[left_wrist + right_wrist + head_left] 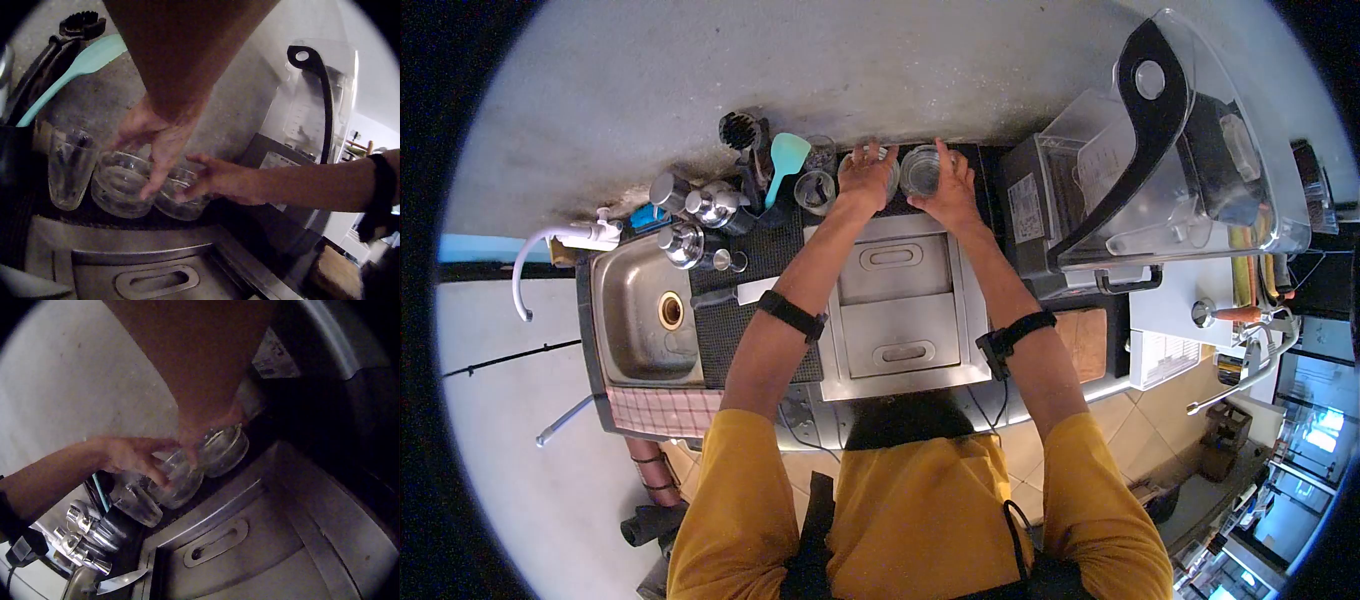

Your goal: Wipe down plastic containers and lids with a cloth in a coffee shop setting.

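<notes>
Two clear glass bowls stand side by side against the wall, behind the steel counter insert. My left hand (866, 182) spans the top of the left glass bowl (119, 195), gripping its rim with the thumb on one side and the fingers across. My right hand (952, 192) holds the right glass bowl (919, 172) at its right side, fingers around the rim. In the right wrist view the forearm hides part of that hand. A drinking glass (70, 172) stands just left of the left bowl.
Left of the glasses are a mint-green spatula (788, 158), metal shakers (683, 245), a knife (752, 291) and a sink (615, 330). The steel insert (900, 330) lies before me. A large blender-like machine (1028, 200) with a clear cover stands at the right, near a wooden board (1083, 342).
</notes>
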The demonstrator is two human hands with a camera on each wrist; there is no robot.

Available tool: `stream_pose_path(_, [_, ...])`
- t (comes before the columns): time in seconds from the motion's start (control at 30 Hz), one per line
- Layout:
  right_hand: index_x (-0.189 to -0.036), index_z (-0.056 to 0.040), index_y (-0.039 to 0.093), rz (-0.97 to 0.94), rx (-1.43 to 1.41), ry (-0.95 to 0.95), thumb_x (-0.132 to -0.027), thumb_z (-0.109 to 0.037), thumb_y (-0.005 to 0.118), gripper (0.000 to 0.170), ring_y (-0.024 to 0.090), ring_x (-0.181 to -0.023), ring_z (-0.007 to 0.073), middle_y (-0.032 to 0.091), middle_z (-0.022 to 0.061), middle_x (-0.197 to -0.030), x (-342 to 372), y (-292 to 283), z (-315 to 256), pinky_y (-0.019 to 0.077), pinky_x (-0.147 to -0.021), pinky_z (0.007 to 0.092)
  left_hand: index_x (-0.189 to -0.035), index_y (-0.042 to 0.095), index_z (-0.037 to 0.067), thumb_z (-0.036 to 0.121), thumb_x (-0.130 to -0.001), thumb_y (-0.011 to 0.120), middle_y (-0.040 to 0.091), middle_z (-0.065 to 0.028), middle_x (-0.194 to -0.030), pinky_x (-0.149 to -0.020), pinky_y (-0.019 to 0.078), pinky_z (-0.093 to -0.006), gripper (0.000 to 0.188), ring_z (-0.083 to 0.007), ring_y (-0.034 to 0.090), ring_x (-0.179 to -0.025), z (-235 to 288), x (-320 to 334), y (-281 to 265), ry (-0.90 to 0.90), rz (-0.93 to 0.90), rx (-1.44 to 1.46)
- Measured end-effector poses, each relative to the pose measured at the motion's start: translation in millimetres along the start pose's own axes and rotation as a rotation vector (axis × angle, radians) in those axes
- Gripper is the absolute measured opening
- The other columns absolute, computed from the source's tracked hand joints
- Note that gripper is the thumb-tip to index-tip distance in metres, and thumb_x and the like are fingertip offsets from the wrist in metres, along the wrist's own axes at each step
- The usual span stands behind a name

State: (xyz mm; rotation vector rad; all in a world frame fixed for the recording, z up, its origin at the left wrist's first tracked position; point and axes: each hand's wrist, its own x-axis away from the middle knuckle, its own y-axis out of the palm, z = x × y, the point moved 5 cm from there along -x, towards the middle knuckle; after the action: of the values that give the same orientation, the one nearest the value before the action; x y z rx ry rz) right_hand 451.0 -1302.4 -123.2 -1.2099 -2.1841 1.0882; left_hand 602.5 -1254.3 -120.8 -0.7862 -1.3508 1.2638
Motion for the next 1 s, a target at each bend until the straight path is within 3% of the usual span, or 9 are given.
stream_pose_path(0.1, [-0.154,-0.0208,0.013,-0.002,0.014,-0.010,-0.060,-0.024,0.091,0.123,0.032,-0.132,0.0432,0.031,0.0216,-0.143,-0.1,0.0,0.0,0.0311,-0.111,0.0479,-0.150,0.032,0.016,0.018,-0.056,0.088,0.043,-0.0197,-0.141,-0.107,0.0400,-0.0449,0.109,-0.0373,0.043,-0.131,-0.4,1.0,-1.6,0.039,0.019,-0.074])
stream_pose_path(0.23, [-0.155,-0.0203,0.012,-0.022,-0.012,0.024,-0.061,-0.021,0.090,0.122,0.032,-0.132,0.0434,0.030,0.0214,-0.144,0.1,0.8,2.4,0.0321,-0.111,0.0483,-0.148,0.037,0.015,0.017,-0.057,0.087,0.043,-0.0192,-0.141,-0.108,0.0392,-0.0442,0.104,-0.0376,0.043,-0.132,0.1,1.1,-4.0,0.038,0.016,-0.079])
stream_pose_path(0.3, [-0.155,-0.0174,0.011,-0.025,-0.016,-0.027,-0.061,-0.028,0.090,0.123,0.032,-0.131,0.0496,0.029,0.0278,-0.145,0.4,0.3,1.2,0.0330,-0.109,0.0537,-0.146,0.040,0.014,0.017,-0.058,0.086,0.043,-0.0194,-0.141,-0.109,0.0383,-0.0439,0.099,-0.0368,0.043,-0.132,1.6,3.4,-7.0,0.041,0.030,-0.060])
stream_pose_path(0.53, [-0.155,-0.0198,0.011,-0.039,0.034,0.040,-0.063,-0.026,0.089,0.121,0.033,-0.132,0.0432,0.029,0.0216,-0.144,1.5,0.2,0.7,0.0332,-0.110,0.0483,-0.146,0.037,0.017,0.008,-0.069,0.077,0.031,-0.0168,-0.153,-0.113,0.0337,-0.0439,0.087,-0.0371,0.032,-0.140,4.3,6.0,-8.5,-0.008,-0.045,-0.023])
stream_pose_path(0.7, [-0.155,-0.0168,0.013,0.033,0.161,0.013,-0.065,-0.026,0.088,0.117,0.034,-0.130,0.0437,0.027,0.0224,-0.146,12.9,-15.7,-17.4,0.0343,-0.108,0.0463,-0.149,0.031,0.015,0.012,-0.071,0.079,0.028,-0.0190,-0.154,-0.112,0.0334,-0.0474,0.091,-0.0402,0.030,-0.141,18.2,28.1,-31.8,0.017,0.135,0.061])
stream_pose_path(0.73, [-0.155,-0.0168,0.013,0.039,0.162,0.014,-0.065,-0.026,0.088,0.117,0.034,-0.130,0.0437,0.027,0.0224,-0.146,16.4,-18.0,-19.7,0.0343,-0.108,0.0463,-0.143,0.040,0.013,0.015,-0.075,0.077,0.035,-0.0199,-0.149,-0.110,0.0355,-0.0476,0.077,-0.0394,0.036,-0.137,23.4,40.2,-39.6,0.045,0.223,0.150])
stream_pose_path(0.83, [-0.153,-0.0144,0.020,0.244,0.064,-0.056,-0.068,-0.020,0.084,0.106,0.030,-0.132,0.0447,0.033,0.0211,-0.144,34.4,-35.5,-27.1,0.0349,-0.105,0.0512,-0.125,0.056,0.009,0.014,-0.079,0.074,0.055,-0.0184,-0.130,-0.101,0.0434,-0.0441,0.050,-0.0334,0.054,-0.121,34.1,77.6,-51.1,0.169,0.366,0.404])
stream_pose_path(0.9, [-0.145,-0.0133,0.037,0.292,-0.117,-0.206,-0.079,-0.010,0.073,0.076,0.046,-0.121,0.0345,0.051,0.0162,-0.130,55.0,-50.4,-30.4,0.0385,-0.102,0.0434,-0.107,0.064,0.007,0.013,-0.082,0.071,0.066,-0.0140,-0.103,-0.089,0.0495,-0.0392,0.027,-0.0270,0.065,-0.100,36.5,101.0,-41.9,0.360,0.264,0.801])
stream_pose_path(1.0, [-0.124,-0.0061,0.057,0.073,-0.456,-0.124,-0.085,-0.001,0.064,0.041,0.062,-0.096,0.0193,0.065,0.0087,-0.100,100.6,-55.9,-19.2,0.0493,-0.087,0.0342,-0.099,0.065,0.003,0.016,-0.092,0.064,0.069,-0.0075,-0.097,-0.086,0.0508,-0.0331,0.014,-0.0199,0.066,-0.092,51.1,158.7,-33.1,0.368,0.110,1.030])
